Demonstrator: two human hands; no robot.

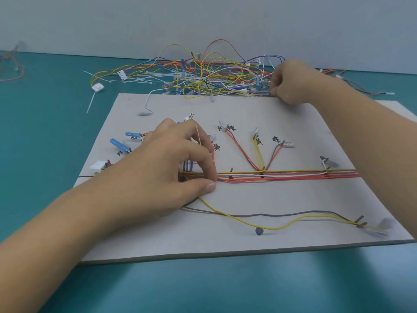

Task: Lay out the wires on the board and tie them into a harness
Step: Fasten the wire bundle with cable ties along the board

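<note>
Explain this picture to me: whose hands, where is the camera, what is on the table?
No machine here: a person works bare-handed, filmed by a head-worn camera looking down. On a teal table lies a grey board with handwritten labels. A wire bundle runs across it, branches fanning up to the labels; a yellow wire and a grey wire lie slack nearer. The left hand pinches the bundle's left end. The right hand reaches into the tangled pile of wires behind the board; whether it grips one is unclear.
</note>
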